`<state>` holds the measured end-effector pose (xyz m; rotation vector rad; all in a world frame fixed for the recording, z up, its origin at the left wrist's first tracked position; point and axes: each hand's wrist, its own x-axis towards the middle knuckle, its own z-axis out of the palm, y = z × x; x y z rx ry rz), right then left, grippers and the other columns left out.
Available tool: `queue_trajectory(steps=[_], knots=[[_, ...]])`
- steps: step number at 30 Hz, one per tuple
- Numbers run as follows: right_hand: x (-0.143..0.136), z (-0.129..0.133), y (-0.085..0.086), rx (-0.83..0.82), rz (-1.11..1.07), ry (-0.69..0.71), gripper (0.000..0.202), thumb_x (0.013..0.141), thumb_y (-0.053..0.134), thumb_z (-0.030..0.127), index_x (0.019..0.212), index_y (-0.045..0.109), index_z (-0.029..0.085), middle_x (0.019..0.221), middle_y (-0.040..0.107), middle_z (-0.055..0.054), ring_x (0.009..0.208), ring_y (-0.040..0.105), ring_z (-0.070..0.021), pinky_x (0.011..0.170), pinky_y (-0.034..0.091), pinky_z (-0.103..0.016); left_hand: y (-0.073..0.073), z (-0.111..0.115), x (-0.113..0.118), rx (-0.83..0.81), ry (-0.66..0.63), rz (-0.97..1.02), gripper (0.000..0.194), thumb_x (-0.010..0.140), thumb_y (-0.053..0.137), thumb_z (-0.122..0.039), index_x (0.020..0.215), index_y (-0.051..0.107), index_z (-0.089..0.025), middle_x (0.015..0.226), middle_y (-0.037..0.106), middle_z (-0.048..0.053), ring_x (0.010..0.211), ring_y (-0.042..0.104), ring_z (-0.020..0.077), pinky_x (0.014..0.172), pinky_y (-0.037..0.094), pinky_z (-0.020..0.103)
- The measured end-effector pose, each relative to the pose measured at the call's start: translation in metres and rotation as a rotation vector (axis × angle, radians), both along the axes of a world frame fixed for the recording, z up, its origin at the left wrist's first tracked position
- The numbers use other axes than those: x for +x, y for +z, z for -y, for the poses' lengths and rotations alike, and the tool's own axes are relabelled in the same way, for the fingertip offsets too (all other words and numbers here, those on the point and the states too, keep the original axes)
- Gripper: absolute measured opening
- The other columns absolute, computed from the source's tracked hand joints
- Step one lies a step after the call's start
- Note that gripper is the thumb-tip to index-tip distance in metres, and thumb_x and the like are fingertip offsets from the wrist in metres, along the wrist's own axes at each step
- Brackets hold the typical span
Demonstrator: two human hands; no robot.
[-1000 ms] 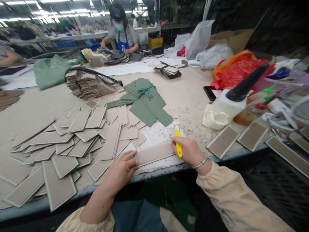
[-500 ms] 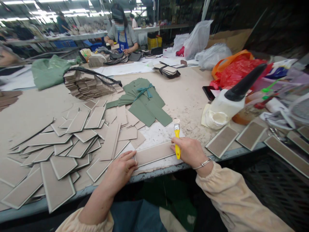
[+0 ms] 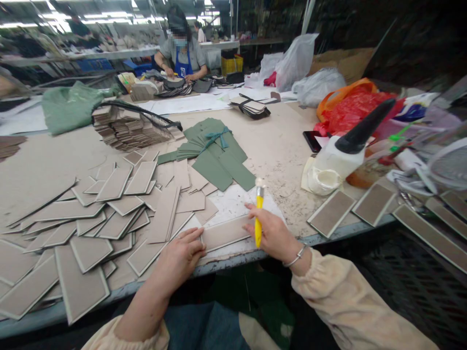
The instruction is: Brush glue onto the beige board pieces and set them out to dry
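Close to the table's front edge lies a long beige strip (image 3: 226, 234) with a pale border. At its left end my left hand (image 3: 186, 253) is closed, fingers bent and together, holding that end. A small brush with a yellow handle (image 3: 259, 214) stands nearly upright in my right hand (image 3: 272, 231), its bristles pointing up and away. Fingers of the same hand reach the strip's right end. White paper (image 3: 237, 204) lies under the strip. To the left, several beige panels with light edges (image 3: 93, 253) are heaped, partly overlapping my work spot.
Green pieces tied with a ribbon (image 3: 222, 160) lie behind the strip. A bound beige stack (image 3: 124, 126) sits farther left. On the right are a white bottle with a black nozzle (image 3: 335, 155), a phone (image 3: 312, 141), and several panels (image 3: 332, 212) overhanging the edge. A co-worker (image 3: 182, 53) sits opposite.
My right hand and the brush have shifted slightly left, and the fingers have spread a little at the strip's end. My left hand stays at its end. The view has shifted slightly.
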<state>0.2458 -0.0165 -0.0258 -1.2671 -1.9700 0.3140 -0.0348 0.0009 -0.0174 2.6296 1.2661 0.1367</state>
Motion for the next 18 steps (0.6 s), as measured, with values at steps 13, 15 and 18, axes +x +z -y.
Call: queue_trajectory(steps=[13,15,18], knots=[[-0.034,0.030,-0.023,-0.141,0.313,0.096,0.042,0.080,0.067,0.038,0.110,0.051,0.014,0.140,0.043,-0.025,0.130,0.043,-0.0309,0.111,0.029,-0.052,-0.003,-0.001,-0.001,-0.027,0.019,-0.009,0.019,0.086,0.055,-0.029,0.084,0.073,-0.023,0.128,0.062,0.007,0.122,0.055,0.0250,0.099,0.049,0.040],[-0.020,0.029,-0.026,-0.135,0.338,0.019,0.041,0.080,0.068,0.035,0.110,0.051,0.013,0.141,0.041,-0.026,0.130,0.043,-0.0317,0.111,0.030,-0.053,-0.003,-0.002,-0.002,-0.025,0.027,-0.005,0.019,0.086,0.055,-0.029,0.084,0.073,-0.024,0.128,0.062,0.007,0.122,0.055,0.0248,0.099,0.049,0.040],[-0.012,0.028,-0.027,-0.123,0.369,-0.030,0.039,0.080,0.068,0.034,0.108,0.052,0.013,0.141,0.040,-0.027,0.130,0.042,-0.0330,0.110,0.032,-0.053,-0.002,-0.002,-0.005,-0.024,0.026,0.022,0.017,0.085,0.057,-0.030,0.085,0.073,-0.023,0.126,0.063,0.007,0.121,0.056,0.0241,0.100,0.049,0.040]])
